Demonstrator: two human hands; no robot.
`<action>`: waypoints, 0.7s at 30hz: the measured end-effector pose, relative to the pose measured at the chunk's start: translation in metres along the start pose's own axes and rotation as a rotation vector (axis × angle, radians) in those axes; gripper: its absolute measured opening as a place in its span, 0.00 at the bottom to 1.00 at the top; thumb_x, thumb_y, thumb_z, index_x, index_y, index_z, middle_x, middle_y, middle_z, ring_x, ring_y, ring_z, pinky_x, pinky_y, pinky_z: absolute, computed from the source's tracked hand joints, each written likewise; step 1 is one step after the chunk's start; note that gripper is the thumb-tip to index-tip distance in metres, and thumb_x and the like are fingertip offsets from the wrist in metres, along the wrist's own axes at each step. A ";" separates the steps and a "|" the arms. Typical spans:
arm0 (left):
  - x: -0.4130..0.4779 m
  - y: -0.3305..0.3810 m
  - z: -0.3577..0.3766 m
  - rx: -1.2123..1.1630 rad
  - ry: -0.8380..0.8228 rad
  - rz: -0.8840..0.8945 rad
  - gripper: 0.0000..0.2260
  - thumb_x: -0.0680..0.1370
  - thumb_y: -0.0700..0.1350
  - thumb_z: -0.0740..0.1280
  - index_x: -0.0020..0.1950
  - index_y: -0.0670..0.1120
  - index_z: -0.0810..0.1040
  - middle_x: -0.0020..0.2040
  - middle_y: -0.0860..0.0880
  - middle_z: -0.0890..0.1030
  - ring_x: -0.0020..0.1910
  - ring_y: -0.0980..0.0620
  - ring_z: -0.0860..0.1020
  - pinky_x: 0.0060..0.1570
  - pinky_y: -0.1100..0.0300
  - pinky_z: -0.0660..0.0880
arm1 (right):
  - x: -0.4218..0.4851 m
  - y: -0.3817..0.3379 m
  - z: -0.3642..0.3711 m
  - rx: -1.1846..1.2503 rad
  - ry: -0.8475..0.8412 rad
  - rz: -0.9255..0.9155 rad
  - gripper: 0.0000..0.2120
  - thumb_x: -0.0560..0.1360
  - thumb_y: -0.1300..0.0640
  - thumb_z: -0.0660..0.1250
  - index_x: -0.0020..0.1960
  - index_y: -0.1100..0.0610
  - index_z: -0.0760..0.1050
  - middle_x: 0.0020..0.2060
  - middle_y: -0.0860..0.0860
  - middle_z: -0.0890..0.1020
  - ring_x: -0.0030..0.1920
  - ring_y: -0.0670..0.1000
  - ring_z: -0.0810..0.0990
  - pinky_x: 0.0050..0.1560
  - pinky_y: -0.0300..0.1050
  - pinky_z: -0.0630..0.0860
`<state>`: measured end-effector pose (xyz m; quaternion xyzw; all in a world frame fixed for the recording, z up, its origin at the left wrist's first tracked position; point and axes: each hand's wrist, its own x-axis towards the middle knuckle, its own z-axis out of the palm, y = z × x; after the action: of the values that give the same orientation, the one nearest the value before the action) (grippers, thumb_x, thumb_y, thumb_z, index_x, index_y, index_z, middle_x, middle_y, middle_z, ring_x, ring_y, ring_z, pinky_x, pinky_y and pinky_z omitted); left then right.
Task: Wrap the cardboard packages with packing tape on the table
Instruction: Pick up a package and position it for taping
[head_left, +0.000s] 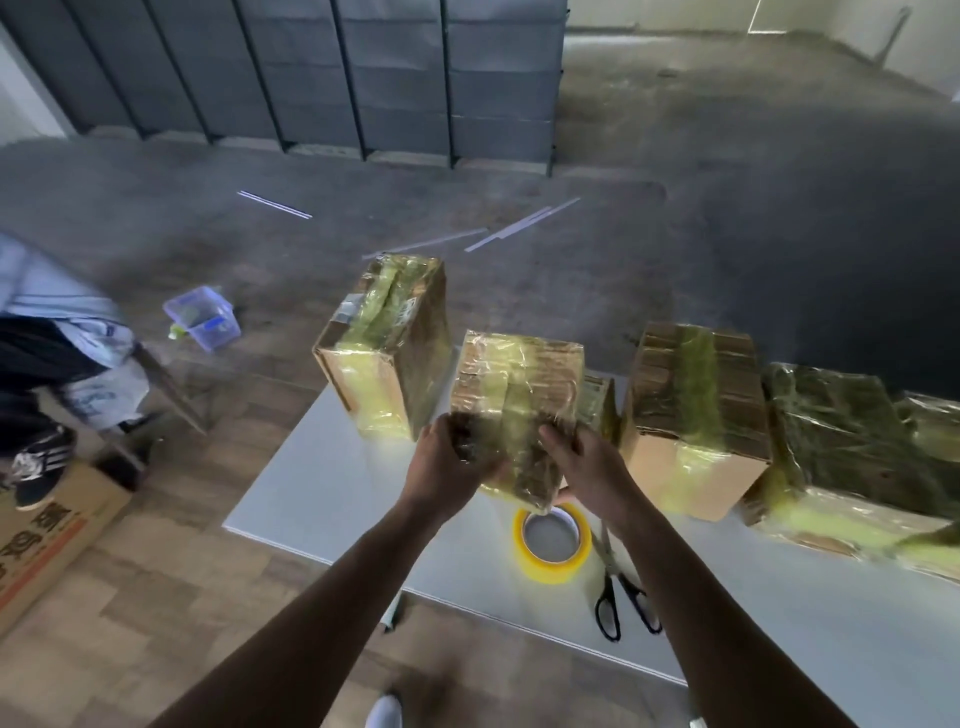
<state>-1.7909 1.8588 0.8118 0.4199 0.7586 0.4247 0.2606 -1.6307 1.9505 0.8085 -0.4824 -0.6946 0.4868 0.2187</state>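
Observation:
A small tape-wrapped cardboard package (514, 384) is tilted above the white table (332, 493), held between both hands. My left hand (449, 457) grips its near left corner and my right hand (576, 457) grips its near right side. A yellow roll of packing tape (552, 543) lies flat on the table just below the package. Black-handled scissors (623, 597) lie to the right of the roll. A taller wrapped package (384, 343) stands at the table's far left corner. Another wrapped box (693, 415) stands to the right, with a large wrapped one (857, 462) beyond it.
A printed cardboard box (47, 530) sits on the floor at left, with a shoe and a seated person's leg (41, 462) above it. A clear plastic bin (202, 317) rests on the floor beyond the table. Grey panels line the back wall.

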 end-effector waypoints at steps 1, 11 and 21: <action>0.000 0.000 0.000 -0.004 -0.012 -0.004 0.22 0.62 0.58 0.76 0.52 0.51 0.79 0.46 0.54 0.83 0.45 0.57 0.81 0.44 0.54 0.80 | 0.000 -0.003 0.000 -0.016 0.009 -0.015 0.14 0.78 0.44 0.63 0.53 0.55 0.77 0.44 0.52 0.82 0.47 0.53 0.80 0.48 0.47 0.77; 0.030 0.013 -0.024 -0.420 0.015 -0.160 0.03 0.78 0.41 0.68 0.48 0.46 0.82 0.40 0.46 0.83 0.38 0.50 0.81 0.44 0.54 0.80 | 0.018 -0.026 -0.004 0.221 0.014 0.129 0.11 0.79 0.48 0.63 0.54 0.55 0.74 0.47 0.51 0.80 0.42 0.47 0.80 0.31 0.47 0.81; 0.084 0.005 -0.033 -0.387 -0.012 -0.173 0.05 0.72 0.34 0.71 0.47 0.41 0.79 0.35 0.46 0.82 0.25 0.57 0.79 0.23 0.64 0.73 | 0.049 -0.039 0.005 0.101 0.113 0.142 0.12 0.79 0.47 0.64 0.56 0.54 0.76 0.49 0.52 0.82 0.45 0.47 0.80 0.31 0.38 0.76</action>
<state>-1.8566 1.9182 0.8289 0.2978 0.6944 0.5362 0.3764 -1.6735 1.9888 0.8326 -0.5453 -0.6198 0.5076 0.2466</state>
